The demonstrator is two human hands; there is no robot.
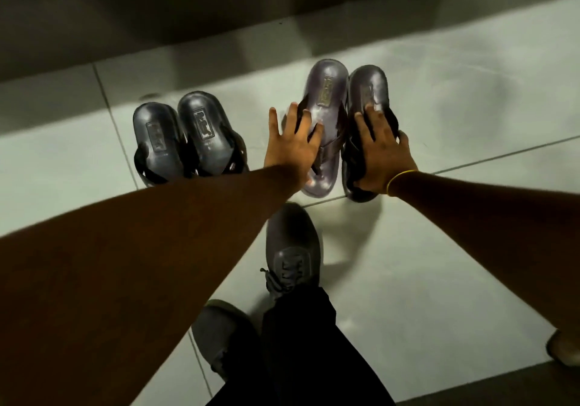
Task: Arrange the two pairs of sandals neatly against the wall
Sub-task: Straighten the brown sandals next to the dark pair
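Grip state is recorded first: the right hand [381,154] is laid flat over the straps of the right-hand sandal [365,129], palm down, thumb hooked round its outer edge, so the sandal is pressed and held rather than lifted. The left hand [293,143] is spread, fingers apart, with fingertips resting on the strap and inner edge of the neighbouring sandal [324,123]; nothing is enclosed by it. A thin yellow band [398,179] is noted on the right wrist.

Both held sandals lie directly ahead of the hands, side by side and touching, long axes pointing away from the person toward the wall [157,13]. A strip of bare floor [470,98] is seen between them and the wall base. Each hand is nearest its own sandal. It is judged that the coming move is a straight push along those axes.

Count: four sandals, in two pairs. The second pair [188,138] stands to the left, well apart from the hands, similarly aligned but set further from the wall. Two worn shoes [292,248] are seen below.
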